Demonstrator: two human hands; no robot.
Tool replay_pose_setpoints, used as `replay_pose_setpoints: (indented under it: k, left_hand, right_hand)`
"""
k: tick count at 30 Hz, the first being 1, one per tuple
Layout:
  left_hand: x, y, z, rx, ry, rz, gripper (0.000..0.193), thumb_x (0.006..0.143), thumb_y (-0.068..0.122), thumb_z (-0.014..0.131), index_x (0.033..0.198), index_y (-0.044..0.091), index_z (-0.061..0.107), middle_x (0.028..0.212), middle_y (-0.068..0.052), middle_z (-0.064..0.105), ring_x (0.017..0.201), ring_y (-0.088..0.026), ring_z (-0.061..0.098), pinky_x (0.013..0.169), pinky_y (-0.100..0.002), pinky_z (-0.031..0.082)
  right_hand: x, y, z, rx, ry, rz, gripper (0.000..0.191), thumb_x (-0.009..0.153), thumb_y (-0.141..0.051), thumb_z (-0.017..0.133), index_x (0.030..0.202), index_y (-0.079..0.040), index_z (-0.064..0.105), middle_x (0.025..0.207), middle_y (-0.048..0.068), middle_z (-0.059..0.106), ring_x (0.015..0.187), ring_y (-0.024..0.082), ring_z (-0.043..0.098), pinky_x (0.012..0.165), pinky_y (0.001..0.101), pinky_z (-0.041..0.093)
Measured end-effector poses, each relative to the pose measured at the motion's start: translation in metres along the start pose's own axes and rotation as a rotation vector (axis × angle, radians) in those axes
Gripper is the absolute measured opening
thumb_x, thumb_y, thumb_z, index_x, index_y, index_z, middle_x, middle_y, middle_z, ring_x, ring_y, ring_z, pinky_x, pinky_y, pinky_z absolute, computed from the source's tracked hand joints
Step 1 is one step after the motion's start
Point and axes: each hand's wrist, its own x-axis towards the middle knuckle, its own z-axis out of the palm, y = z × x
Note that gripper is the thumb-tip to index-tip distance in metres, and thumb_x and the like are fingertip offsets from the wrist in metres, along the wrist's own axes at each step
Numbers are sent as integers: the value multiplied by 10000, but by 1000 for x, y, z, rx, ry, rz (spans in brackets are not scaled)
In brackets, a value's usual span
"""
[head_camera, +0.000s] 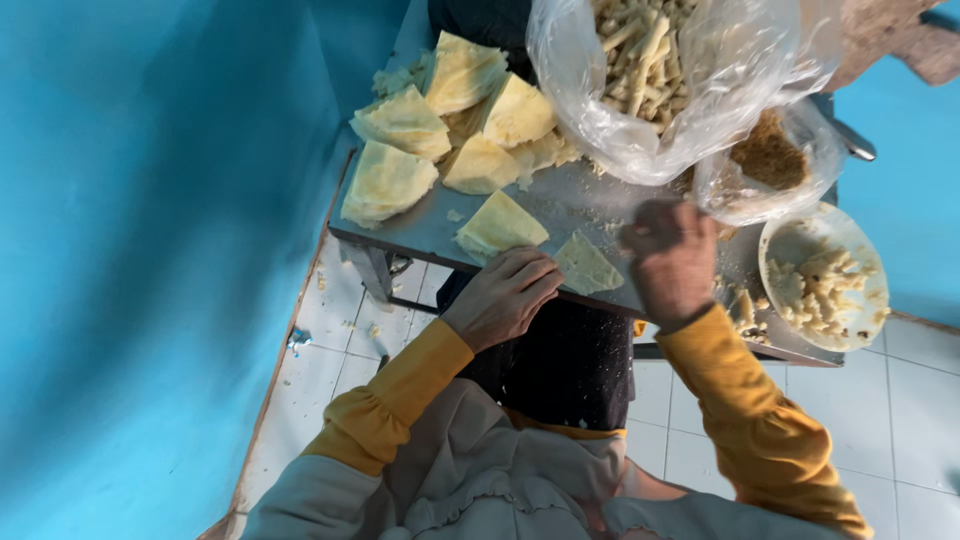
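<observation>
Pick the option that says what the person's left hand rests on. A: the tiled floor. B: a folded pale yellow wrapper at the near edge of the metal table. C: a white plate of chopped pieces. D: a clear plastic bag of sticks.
B: the left hand lies at the near edge of the metal table, its fingers touching a folded pale yellow wrapper.

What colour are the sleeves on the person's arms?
Mustard yellow, on both sleeves; the head view shows them, left hand resting by a pale triangular wrapper.
</observation>
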Motion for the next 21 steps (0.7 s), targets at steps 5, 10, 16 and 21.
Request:
replay_pose_setpoints:
  k: [5, 10, 16, 21]
  left_hand:
    - [14, 10, -3, 135, -42, -151, 279, 981, 125, 666, 1156, -78, 589, 1312, -226, 543, 1172, -362, 560, 1019, -437, 486]
    - [34, 21, 6, 180, -98, -300, 248, 942, 110, 636, 1099, -75, 581, 1225, -201, 538, 1107, -342, 564, 977, -403, 488]
    - [48, 28, 6, 188, -125, -346, 107, 926, 86, 653, 977, 24, 584, 1012, -116, 549, 976, -287, 568, 887, -376, 496]
    - [50, 33, -4, 215, -111, -401, 189, 934, 169, 703, 974, 32, 578, 923, -113, 559, 913, -290, 573, 826, -408, 474]
  right_hand:
    - [-5, 117, -15, 386, 84, 434, 408, 898, 164, 549, 1049, -129, 790, 1007, 101, 764, 695, 260, 593, 717, 383, 506]
    - [20, 171, 20, 273, -127, 415, 267, 918, -213, 770, 1162, -106, 752, 970, 180, 739, 909, 372, 711, 812, 479, 565]
    - [44, 180, 50, 106, -284, 371, 457, 912, -384, 781, 1171, -39, 634, 958, 191, 742, 833, 410, 719, 788, 522, 566]
    - [36, 187, 44, 191, -241, 438, 665, 928, -374, 851, 1224, 54, 437, 927, 264, 692, 827, 393, 721, 788, 470, 589]
